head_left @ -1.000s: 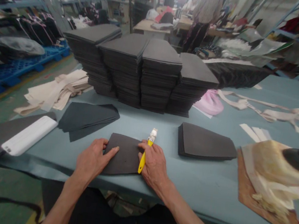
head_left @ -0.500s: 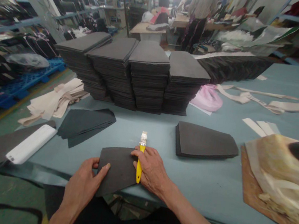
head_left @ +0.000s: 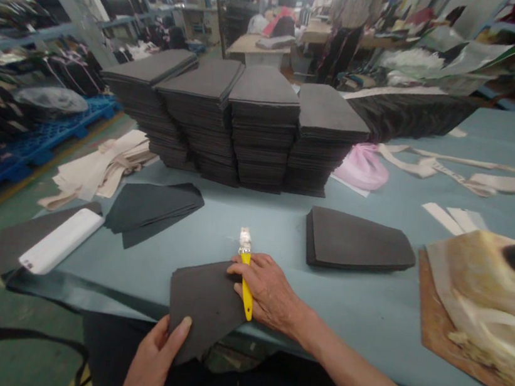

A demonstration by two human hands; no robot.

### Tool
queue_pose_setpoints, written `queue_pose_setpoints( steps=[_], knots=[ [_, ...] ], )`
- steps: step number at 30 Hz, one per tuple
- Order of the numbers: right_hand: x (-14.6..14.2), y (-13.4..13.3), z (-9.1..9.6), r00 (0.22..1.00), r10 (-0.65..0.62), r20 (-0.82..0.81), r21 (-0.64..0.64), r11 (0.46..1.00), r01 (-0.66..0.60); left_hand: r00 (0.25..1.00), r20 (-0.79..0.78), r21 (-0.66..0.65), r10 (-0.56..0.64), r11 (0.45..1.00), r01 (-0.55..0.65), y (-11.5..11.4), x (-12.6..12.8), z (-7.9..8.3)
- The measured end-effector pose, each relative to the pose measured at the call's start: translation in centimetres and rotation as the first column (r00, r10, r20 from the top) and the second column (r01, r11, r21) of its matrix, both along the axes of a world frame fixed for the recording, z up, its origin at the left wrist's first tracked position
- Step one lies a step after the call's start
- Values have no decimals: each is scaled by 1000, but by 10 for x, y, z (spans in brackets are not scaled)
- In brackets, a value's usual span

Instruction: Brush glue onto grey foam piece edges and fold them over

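My left hand [head_left: 164, 345] pinches the lower left edge of a dark grey sheet [head_left: 204, 306], thumb on top and fingers underneath. The sheet lies partly on the table and juts over its front edge. My right hand [head_left: 268, 292] is closed around a yellow-handled paintbrush [head_left: 247, 290], whose whitish bristles point away from me. Its fingers also rest on the sheet's right edge. To the right lies a small stack of matching grey pieces [head_left: 360, 241]. Several loose dark sheets [head_left: 154, 205] are fanned out on the left.
Tall stacks of dark sheets [head_left: 260, 136] stand along the back. A white oblong object [head_left: 61, 240] lies at the left edge. On the right, a yellowed container [head_left: 485, 267] sits on a brown board [head_left: 433, 330]. Beige strips [head_left: 431, 168] and pink cloth [head_left: 363, 166] lie farther back.
My left hand has slid down the sheet's left side toward me, and the sheet has tilted. The brush handle's end has swung slightly right in my right hand.
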State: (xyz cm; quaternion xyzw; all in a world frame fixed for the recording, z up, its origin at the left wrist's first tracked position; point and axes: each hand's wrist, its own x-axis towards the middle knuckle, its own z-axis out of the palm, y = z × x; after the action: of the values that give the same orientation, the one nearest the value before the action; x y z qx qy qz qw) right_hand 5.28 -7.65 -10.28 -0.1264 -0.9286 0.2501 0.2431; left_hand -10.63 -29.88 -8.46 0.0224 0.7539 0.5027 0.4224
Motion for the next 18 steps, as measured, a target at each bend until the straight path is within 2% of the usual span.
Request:
queue_pose_setpoints(
  steps=[4, 7, 9, 11, 14, 18],
  knots=[
    [2, 2, 0, 999, 38, -10, 15, 999, -38, 991, 131, 45, -8, 999, 2, 7, -4, 16],
    [4, 2, 2, 998, 47, -28, 18, 999, -47, 988, 132, 71, -78, 995, 69, 12, -19, 18],
    [4, 2, 3, 999, 32, -21, 19, 999, -32, 989, 63, 60, -131, 990, 128, 18, -29, 13],
    [3, 0, 4, 1000, 22, -3, 23, 999, -22, 977, -94, 12, -193, 981, 195, 24, -38, 5],
    [1, -1, 1, 1000, 14, 4, 24, 1000, -14, 905, -316, -69, -285, 958, 277, 34, -47, -6],
    [3, 2, -4, 999, -49, -11, -3, 999, 49, 847, -409, -28, -339, 932, 360, 41, -59, -7]
  ],
)
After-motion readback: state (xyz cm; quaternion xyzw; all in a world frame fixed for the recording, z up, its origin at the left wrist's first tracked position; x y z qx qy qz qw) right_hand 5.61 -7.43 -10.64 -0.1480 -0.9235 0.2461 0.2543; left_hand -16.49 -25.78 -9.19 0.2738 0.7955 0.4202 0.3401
